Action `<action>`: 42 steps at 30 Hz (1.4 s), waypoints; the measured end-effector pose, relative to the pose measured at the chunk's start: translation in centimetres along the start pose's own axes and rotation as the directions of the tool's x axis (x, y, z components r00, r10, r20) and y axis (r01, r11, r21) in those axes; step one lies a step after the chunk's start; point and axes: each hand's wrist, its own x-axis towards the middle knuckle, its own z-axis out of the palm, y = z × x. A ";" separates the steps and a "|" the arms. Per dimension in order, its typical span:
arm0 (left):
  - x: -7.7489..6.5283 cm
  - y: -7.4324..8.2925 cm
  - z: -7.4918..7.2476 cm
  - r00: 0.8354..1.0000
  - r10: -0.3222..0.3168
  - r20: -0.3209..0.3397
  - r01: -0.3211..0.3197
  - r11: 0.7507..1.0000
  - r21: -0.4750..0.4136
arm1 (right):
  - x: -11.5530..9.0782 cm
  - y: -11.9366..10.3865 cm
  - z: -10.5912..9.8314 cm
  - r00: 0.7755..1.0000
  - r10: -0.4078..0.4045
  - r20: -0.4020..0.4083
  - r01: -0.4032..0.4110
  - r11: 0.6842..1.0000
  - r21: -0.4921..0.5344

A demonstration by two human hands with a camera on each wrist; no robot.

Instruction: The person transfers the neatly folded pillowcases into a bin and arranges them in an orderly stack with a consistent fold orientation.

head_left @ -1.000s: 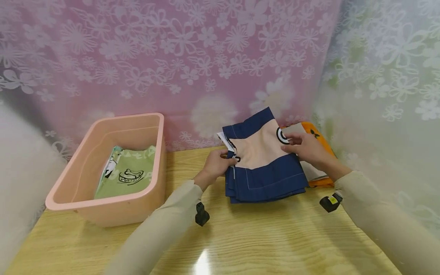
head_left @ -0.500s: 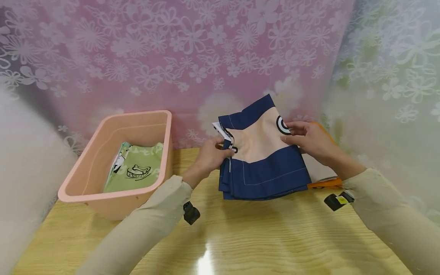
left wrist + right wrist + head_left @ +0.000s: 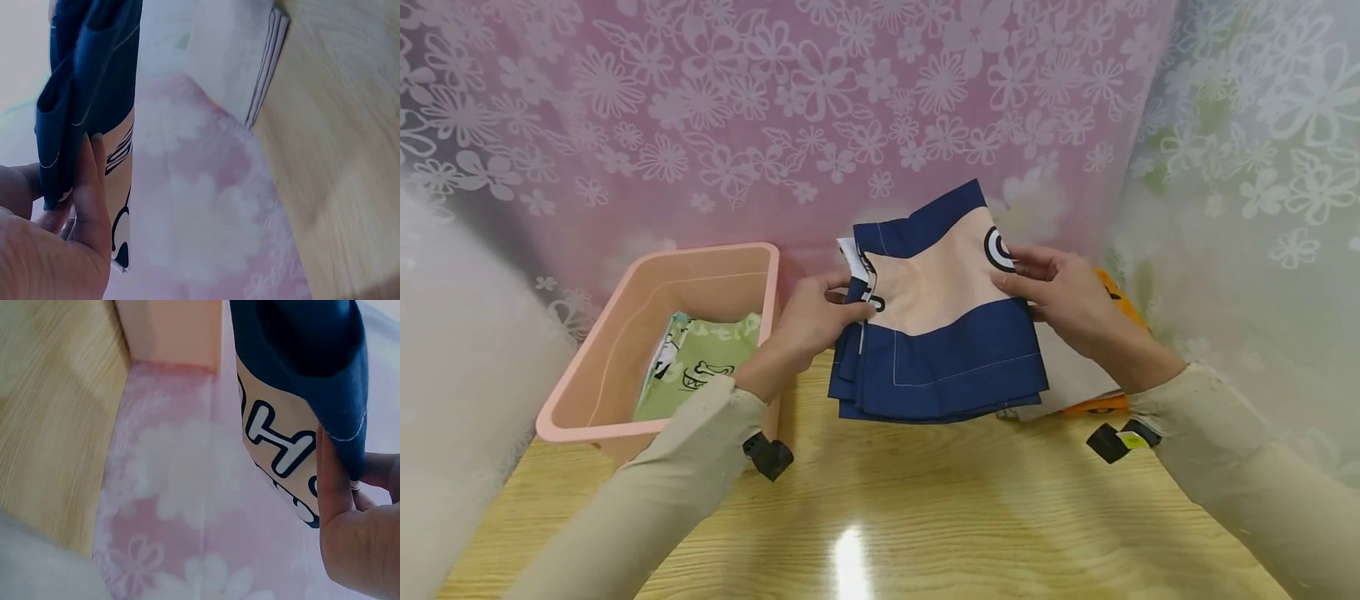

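Observation:
In the head view, a folded cloth [image 3: 932,283] with navy borders, a peach middle and black-and-white print is held up between both hands. My left hand [image 3: 805,321] pinches its left edge, thumb in front, where several folded layers and a white corner show. At the opposite edge, my right hand [image 3: 1071,304] pinches it beside a ringed black-and-white circle. From the left wrist, the thick navy folds [image 3: 94,81] are seen edge-on between thumb and fingers. White letters outlined in dark [image 3: 281,440] show on the peach part in the right wrist view.
Left on the wooden table [image 3: 910,508] stands a pink plastic bin [image 3: 580,433], with a green folded cloth [image 3: 707,350] inside. Behind the right hand lies a pale and orange folded cloth [image 3: 1067,375]. Floral curtains [image 3: 850,100] hang at the back and sides.
Both hands have lifted the navy and peach cloth higher and carried it left toward the bin. More of the pale folded cloth on the right is uncovered. Both hands keep their grip.

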 end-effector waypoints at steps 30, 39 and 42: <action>-2.1 0.1 -14.5 0.998 -0.058 0.008 0.053 0.947 0.318 | 4.1 -4.7 13.5 0.984 -0.161 0.073 0.104 0.862 0.495; -2.1 -2.2 -18.1 0.996 -0.082 -0.027 0.086 0.923 0.375 | 5.9 -4.7 18.2 0.989 -0.107 0.101 0.041 0.862 0.505; -2.3 -2.8 -19.3 0.993 -0.114 -0.027 0.116 0.913 0.391 | 6.3 -4.7 19.4 0.990 -0.093 0.107 0.029 0.871 0.490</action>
